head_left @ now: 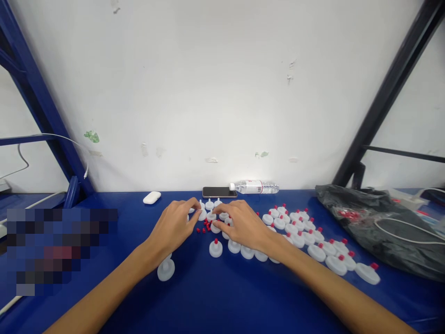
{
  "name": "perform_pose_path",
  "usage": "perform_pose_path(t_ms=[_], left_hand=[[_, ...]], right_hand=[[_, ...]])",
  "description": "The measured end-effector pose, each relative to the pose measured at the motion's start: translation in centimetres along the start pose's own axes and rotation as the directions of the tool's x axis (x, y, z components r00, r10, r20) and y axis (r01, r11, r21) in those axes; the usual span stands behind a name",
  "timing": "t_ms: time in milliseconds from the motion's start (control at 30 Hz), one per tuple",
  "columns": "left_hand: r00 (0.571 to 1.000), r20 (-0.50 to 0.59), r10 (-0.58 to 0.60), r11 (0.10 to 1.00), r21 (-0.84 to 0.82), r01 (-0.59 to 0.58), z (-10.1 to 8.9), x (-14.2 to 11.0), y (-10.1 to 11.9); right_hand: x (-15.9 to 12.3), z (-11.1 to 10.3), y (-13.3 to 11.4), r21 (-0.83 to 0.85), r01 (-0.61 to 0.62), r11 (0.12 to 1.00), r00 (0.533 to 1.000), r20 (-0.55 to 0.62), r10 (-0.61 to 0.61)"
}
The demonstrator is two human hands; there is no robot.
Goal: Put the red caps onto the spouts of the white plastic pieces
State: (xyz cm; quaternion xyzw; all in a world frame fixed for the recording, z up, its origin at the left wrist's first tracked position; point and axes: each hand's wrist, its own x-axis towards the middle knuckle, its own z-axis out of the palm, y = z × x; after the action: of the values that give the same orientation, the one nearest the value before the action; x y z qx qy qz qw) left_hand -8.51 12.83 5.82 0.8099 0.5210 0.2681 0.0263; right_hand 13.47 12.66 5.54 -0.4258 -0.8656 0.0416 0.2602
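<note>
My left hand (175,225) rests on the blue table (222,297), its fingertips pinched round a white plastic cap (202,214). My right hand (241,224) lies beside it, fingers curled over more white caps, one fingertip near a small pile of loose red plugs (205,227). A white cap with a red plug (216,248) stands just in front of both hands. A plain white cap (166,270) lies under my left wrist. Rows of white caps fitted with red plugs (313,241) stretch to the right.
A dark phone (219,192) and a lying water bottle (255,187) sit at the wall. A white earbud case (152,197) is at the back left. A black plastic bag (378,227) with a white cable fills the right side. Blue and black frame struts flank the table.
</note>
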Motion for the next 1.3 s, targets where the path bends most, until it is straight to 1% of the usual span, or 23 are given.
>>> perform_pose_path(t_ms=[133,200,233,300,367,467,533,633,733,900,1000,1100,1167,1233,1300], left_hand=[[0.998,-0.027,0.051,0.977,-0.206,-0.056,-0.4,0.0,1.1],[0.997,-0.024,0.068,0.965,-0.254,-0.072,-0.7,0.0,1.4],[0.997,-0.022,0.069,0.965,-0.253,-0.073,-0.7,0.0,1.4],[0.998,-0.016,0.058,0.980,-0.191,-0.060,-0.8,0.1,1.2],[0.999,0.014,0.045,0.997,-0.062,-0.044,-0.8,0.1,0.8],[0.989,0.139,0.049,0.987,0.147,-0.069,-0.4,0.0,0.1],[0.972,0.229,0.052,0.966,0.236,-0.107,-0.1,-0.2,-0.3],[0.950,0.307,0.051,0.944,0.294,-0.146,0.3,-0.3,-0.7],[0.939,0.337,0.061,0.944,0.287,-0.164,0.6,-0.3,-0.9],[0.940,0.335,0.068,0.965,0.216,-0.147,0.7,-0.1,-1.2],[0.957,0.281,0.072,0.986,0.122,-0.110,0.3,0.1,-1.2],[0.986,0.160,0.033,0.999,-0.019,-0.030,-0.2,0.4,-1.0],[0.996,0.088,-0.018,0.990,-0.136,0.030,-0.6,0.5,-0.7],[0.996,0.053,-0.070,0.962,-0.259,0.082,-0.9,0.6,-0.4],[0.992,0.056,-0.115,0.918,-0.374,0.127,-1.0,0.7,-0.1]], right_hand=[[-0.1,0.1,-0.4,0.135,0.051,0.990,0.997,-0.063,-0.043],[-0.1,0.2,-0.5,0.183,0.069,0.981,0.993,-0.103,-0.051],[0.0,0.2,-0.5,0.182,0.065,0.981,0.992,-0.121,-0.044],[0.1,0.2,-0.4,0.159,0.041,0.986,0.989,-0.148,-0.017],[0.1,0.1,-0.2,0.118,0.019,0.993,0.987,-0.159,0.000],[0.1,0.1,-0.1,0.046,0.013,0.999,0.989,-0.149,-0.006],[0.1,0.2,-0.2,0.012,0.024,1.000,0.990,-0.138,-0.022],[0.0,0.3,-0.2,-0.016,0.056,0.998,0.990,-0.129,-0.058],[0.0,0.4,-0.2,-0.038,0.095,0.995,0.986,-0.136,-0.099],[-0.1,0.5,0.0,-0.075,0.130,0.989,0.978,-0.153,-0.141],[-0.2,0.6,0.0,-0.093,0.140,0.986,0.976,-0.157,-0.153],[-0.2,0.7,0.1,-0.091,0.149,0.985,0.976,-0.148,-0.161],[-0.3,0.9,0.1,-0.087,0.161,0.983,0.975,-0.139,-0.172],[-0.3,1.1,0.2,-0.078,0.180,0.981,0.973,-0.133,-0.189],[-0.4,1.2,0.1,-0.061,0.205,0.977,0.968,-0.134,-0.211]])
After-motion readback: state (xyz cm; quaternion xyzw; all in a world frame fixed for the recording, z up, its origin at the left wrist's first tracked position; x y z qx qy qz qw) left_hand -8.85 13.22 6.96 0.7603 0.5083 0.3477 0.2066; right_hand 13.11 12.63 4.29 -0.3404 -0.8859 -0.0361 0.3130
